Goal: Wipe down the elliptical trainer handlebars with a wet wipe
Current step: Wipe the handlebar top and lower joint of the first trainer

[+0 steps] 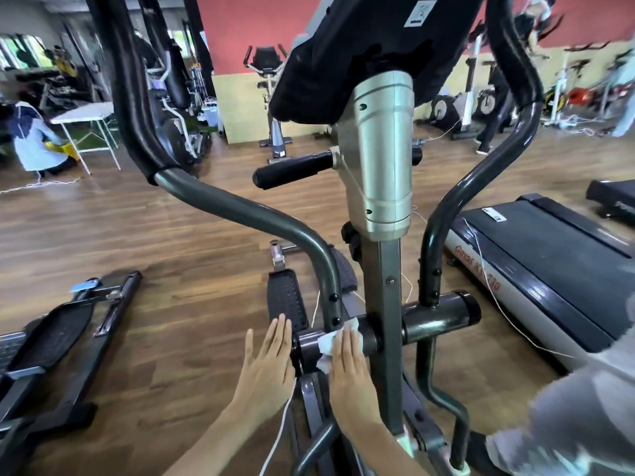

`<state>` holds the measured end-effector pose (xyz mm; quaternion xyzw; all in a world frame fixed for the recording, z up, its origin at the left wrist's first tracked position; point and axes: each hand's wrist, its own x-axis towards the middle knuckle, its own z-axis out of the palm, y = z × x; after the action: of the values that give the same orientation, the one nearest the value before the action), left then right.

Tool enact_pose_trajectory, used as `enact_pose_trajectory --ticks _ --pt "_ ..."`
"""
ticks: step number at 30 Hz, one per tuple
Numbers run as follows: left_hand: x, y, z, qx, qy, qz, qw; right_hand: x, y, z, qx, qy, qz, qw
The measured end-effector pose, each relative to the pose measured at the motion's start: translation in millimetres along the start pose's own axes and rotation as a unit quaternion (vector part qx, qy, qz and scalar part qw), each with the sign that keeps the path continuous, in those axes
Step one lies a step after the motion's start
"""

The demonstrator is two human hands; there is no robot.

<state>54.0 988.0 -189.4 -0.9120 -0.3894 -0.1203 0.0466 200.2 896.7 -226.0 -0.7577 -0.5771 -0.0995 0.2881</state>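
- Head view, looking down the front of the elliptical trainer [378, 235]: both of my hands are low on the machine, at the horizontal pivot tube [436, 319] that crosses the central post [383, 297].
- My right hand [350, 369] lies flat, fingers straight and together, pressing the wet wipe [326, 343] against the tube just left of the post (no curl round it, only a flat press).
- The wipe is white and crumpled, draped over the tube's top and front. It touches the foot of the left handlebar [240, 214] where that bolts on.
- My left hand [269, 359] is spread flat and holds nothing. Its fingertips reach beside the tube's left end cap; I cannot tell whether they touch it.
- The right handlebar [481, 187] rises from the tube on the far side of the post, apart from the wipe.
- A short black fixed grip [292, 170] juts from the silver shroud [378, 159] above.
- A treadmill [549, 262] lies on the wooden floor [171, 235] to the right.
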Motion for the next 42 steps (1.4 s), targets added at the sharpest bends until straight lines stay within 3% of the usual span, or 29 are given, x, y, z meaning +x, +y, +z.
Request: enact_pose_trajectory --ticks 12,18,24,30,33,42 --pt "-2.1 -21.1 5.8 -0.076 -0.043 0.043 0.995 5.5 -22.6 17.7 -0.027 -0.035 -0.063 0.997" --pt "0.5 -29.5 11.6 -0.122 -0.086 0.044 0.988 33.6 -37.1 18.7 -0.021 -0.075 -0.020 0.997" --pt "2.3 -27.3 5.4 -0.162 -0.116 0.050 0.979 24.6 -34.3 16.8 0.015 -0.062 -0.027 0.998" --pt "2.6 -27.6 3.1 -0.147 -0.129 0.052 0.979 10.2 -9.1 11.5 0.050 -0.011 -0.080 0.995" --pt "2.5 -27.3 2.5 -0.148 -0.134 0.055 0.978 5.4 3.4 8.9 0.034 -0.021 -0.099 0.994" --pt "-1.1 -13.8 -11.2 -0.139 -0.121 0.012 0.983 -0.6 24.7 0.5 0.093 -0.057 -0.054 0.993"
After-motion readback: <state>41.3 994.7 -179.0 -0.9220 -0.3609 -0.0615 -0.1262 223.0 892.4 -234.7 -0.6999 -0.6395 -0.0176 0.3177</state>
